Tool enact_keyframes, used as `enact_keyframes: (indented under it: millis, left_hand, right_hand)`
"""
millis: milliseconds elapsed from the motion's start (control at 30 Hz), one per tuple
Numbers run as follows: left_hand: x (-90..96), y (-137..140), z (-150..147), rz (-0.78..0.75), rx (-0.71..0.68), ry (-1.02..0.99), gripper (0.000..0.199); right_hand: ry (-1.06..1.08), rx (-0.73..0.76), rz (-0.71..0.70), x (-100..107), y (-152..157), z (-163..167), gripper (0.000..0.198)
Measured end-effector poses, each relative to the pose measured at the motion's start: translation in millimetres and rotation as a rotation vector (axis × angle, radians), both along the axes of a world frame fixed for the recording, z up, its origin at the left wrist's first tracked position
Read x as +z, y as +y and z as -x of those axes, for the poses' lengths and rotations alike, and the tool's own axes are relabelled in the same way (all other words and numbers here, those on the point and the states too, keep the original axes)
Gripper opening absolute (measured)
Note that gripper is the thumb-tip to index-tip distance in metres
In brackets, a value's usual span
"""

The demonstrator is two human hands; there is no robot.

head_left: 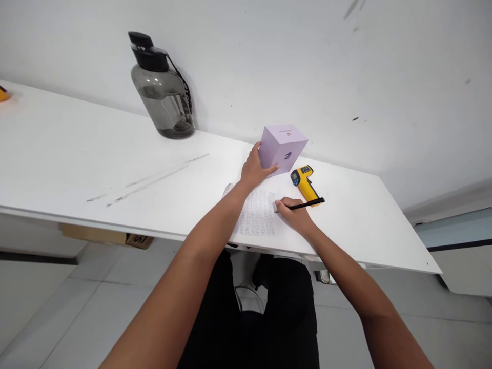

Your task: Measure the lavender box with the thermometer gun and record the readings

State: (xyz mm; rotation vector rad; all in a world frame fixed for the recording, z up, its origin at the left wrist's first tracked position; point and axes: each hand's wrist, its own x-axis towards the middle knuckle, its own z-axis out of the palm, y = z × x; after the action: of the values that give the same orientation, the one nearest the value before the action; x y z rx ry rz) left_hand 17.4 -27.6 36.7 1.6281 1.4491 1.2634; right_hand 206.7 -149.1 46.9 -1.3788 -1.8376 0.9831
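Observation:
My left hand grips the near left side of a lilac cardboard box that stands on the white table. In my right hand I hold a black pen, its tip resting on a printed sheet of paper that lies flat in front of me. A yellow and black infrared thermometer gun lies just right of the box and behind the pen.
A smoky grey water bottle with a black lid stands at the back against the wall. A small orange object sits at the far left edge. A cardboard box is under the table.

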Motion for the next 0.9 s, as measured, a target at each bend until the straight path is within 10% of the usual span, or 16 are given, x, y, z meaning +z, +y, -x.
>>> enact_keyframes:
  millis: [900]
  left_hand:
    - [7.0, -2.5, 0.2, 0.071, 0.019, 0.056, 0.107]
  right_hand:
    - [-0.006, -0.037, 0.001, 1.0, -0.7, 1.5, 0.052]
